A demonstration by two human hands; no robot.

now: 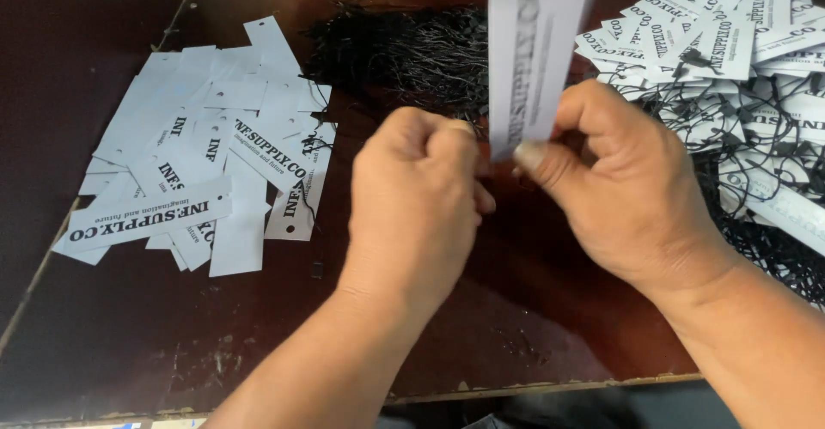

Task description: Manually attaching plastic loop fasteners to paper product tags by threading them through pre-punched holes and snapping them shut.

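My right hand (619, 184) pinches the lower end of a white paper tag (531, 51) with black lettering, held upright above the dark brown table (524, 309). My left hand (417, 197) is closed in a fist right beside the tag's bottom edge; what its fingers pinch is hidden, possibly a thin black string. Behind both hands lies a heap of black strings (404, 51).
A loose pile of white tags (202, 163) without strings spreads over the table's left side. A heap of tags with black strings attached (739, 60) fills the right side. The table's front edge (533, 388) runs just below my wrists.
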